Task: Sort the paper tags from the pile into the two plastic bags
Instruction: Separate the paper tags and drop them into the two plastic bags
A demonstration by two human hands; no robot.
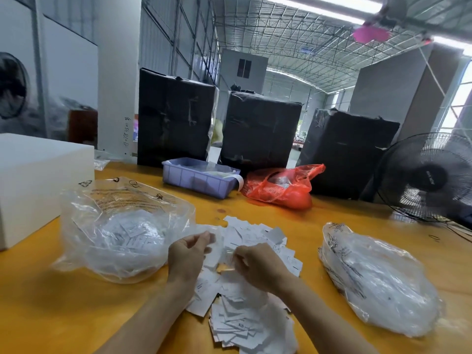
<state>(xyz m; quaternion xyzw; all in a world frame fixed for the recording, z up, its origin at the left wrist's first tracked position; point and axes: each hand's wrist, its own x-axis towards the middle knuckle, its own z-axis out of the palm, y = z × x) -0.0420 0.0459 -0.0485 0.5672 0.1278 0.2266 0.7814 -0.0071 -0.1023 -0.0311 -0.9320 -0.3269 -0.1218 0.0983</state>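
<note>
Picking through tags, both hands over the pile

Both forearms reach in from the near edge and meet above the pile (245,284) of white paper tags on the yellow desk (76,315). The left hand (187,256) has its fingers curled, thumb and fingertips pinching a tag (213,232) at the pile's far left edge. The right hand (258,267) is curled too, its grip closed on a small, blurred slip at the pile's middle.

The tags are small white rectangles, some with dark print; one near the front reads "XS". They lie loose and overlapping, stretching from the hands toward the near edge.

A clear bag (122,231) lies open left of the pile, touching it, with white tags inside. A second clear bag (378,284) lies to the right, apart from the pile, its contents hazy.
</note>
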